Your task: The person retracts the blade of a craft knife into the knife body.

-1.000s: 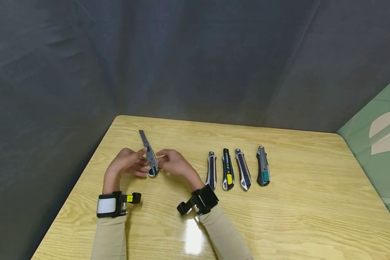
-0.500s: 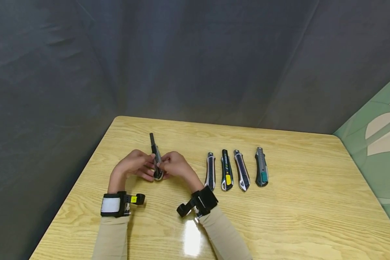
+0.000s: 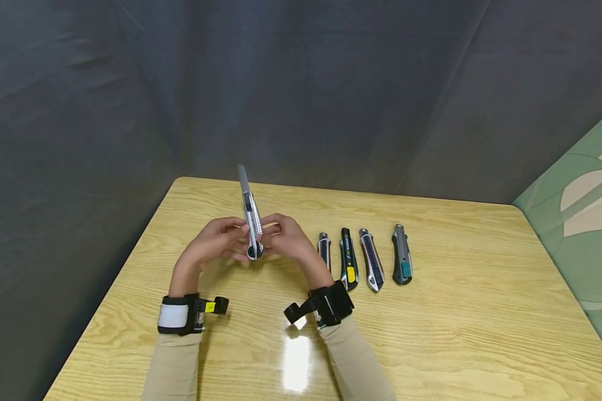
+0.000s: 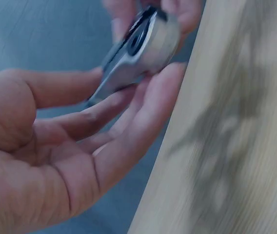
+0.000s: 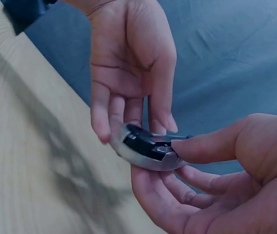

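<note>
A silver and black snap-off utility knife [image 3: 251, 214] is held up between both hands, tilted with its long blade [image 3: 243, 177] extended and pointing away. My left hand [image 3: 212, 243] pinches one side of the handle, thumb against fingers. On the opposite side my right hand [image 3: 292, 243] grips the same handle between thumb and fingers. From the left wrist, the rounded butt of the knife [image 4: 143, 48] shows over the fingers. In the right wrist view the right thumb [image 5: 207, 147] presses the handle while fingers support it from below.
Right of the hands, several more utility knives lie in a row: a grey one [image 3: 324, 249] partly behind the right wrist, one with a yellow slider [image 3: 348, 259], a silver-black one [image 3: 372, 260] and one with a teal slider [image 3: 402, 255]. Dark cloth [image 3: 331, 100] hangs behind the wooden table [image 3: 461, 328].
The knife lay between the hands with the right hand apart from it; then both hands took hold. It has since risen from the table and shifted right, its blade now reaching past the far edge in view.
</note>
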A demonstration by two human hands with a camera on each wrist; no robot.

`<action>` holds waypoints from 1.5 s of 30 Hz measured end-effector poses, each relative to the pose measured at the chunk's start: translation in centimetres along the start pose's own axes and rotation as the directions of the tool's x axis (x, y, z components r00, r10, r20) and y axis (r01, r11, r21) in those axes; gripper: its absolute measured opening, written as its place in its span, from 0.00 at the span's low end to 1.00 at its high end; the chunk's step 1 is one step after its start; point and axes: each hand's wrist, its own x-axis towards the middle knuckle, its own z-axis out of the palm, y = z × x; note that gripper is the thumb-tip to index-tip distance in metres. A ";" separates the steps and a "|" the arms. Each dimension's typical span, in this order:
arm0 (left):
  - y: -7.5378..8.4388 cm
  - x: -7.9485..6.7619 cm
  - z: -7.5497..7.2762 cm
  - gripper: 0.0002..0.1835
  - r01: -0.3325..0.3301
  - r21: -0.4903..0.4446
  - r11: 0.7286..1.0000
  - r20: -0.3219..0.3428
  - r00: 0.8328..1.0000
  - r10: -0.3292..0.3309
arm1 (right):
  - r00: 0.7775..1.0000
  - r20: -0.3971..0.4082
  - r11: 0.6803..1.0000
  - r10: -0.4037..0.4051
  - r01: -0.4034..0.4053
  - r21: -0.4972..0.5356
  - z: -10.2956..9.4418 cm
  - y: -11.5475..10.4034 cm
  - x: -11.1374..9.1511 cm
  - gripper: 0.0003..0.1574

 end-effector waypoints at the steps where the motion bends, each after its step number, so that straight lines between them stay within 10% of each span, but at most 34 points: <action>1: 0.1 0.1 0.3 0.19 -0.017 0.014 1.000 -0.024 1.000 0.017 | 1.000 -0.004 1.000 -0.003 0.003 0.001 -0.2 -0.2 -0.1 0.25; 8: 0.5 0.6 1.4 0.19 -0.048 0.034 0.998 -0.138 0.989 0.053 | 0.999 -0.023 0.999 -0.034 0.035 0.013 -1.0 -0.8 -0.6 0.24; 20: 1.3 0.3 2.2 0.18 -0.137 -0.024 0.990 -0.131 0.982 0.133 | 0.990 -0.045 0.991 -0.130 0.129 -0.024 -1.8 -1.3 -1.0 0.18; 45: 1.0 1.2 6.3 0.12 -0.190 0.040 0.981 0.044 0.981 0.188 | 0.945 -0.274 0.983 -0.179 0.183 -0.011 -5.3 -1.2 -2.0 0.21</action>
